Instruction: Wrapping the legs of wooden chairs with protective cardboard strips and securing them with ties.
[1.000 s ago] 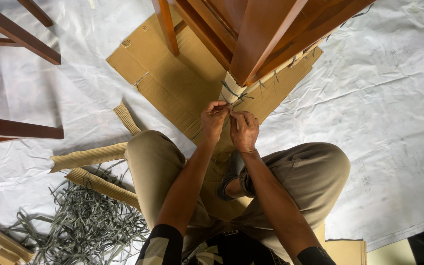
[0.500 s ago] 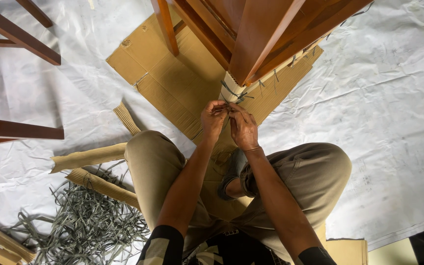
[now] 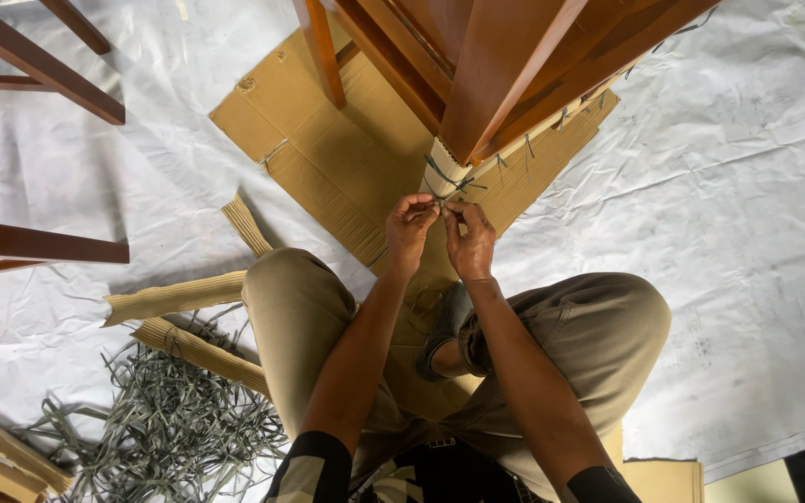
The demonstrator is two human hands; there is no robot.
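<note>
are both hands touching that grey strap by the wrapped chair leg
Touching. The head view shows the left hand and right hand pinching a thin grey strap between their fingertips, just below the cardboard-wrapped leg.

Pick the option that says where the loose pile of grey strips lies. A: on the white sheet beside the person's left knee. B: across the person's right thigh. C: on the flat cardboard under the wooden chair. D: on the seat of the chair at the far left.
A: the pile of grey strips lies on the white sheet at lower left, by the left knee, apart from both hands.
</note>
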